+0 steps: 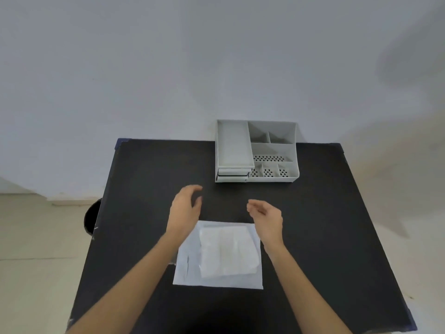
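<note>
A flat white packet point(224, 251) with a folded white pad inside lies on the black table point(144, 189), in front of me. Both hands hover just beyond its far edge. My left hand point(185, 208) is over the far left corner, fingers loosely curved and holding nothing. My right hand point(266, 215) is over the far right corner, fingers loosely curled and empty. A grey plastic organiser point(256, 150) with several compartments and small drawers stands at the table's far edge.
A pale wall rises behind the table. A dark round object point(92, 216) sits on the floor by the table's left edge. Light floor tiles point(36, 237) show on the left.
</note>
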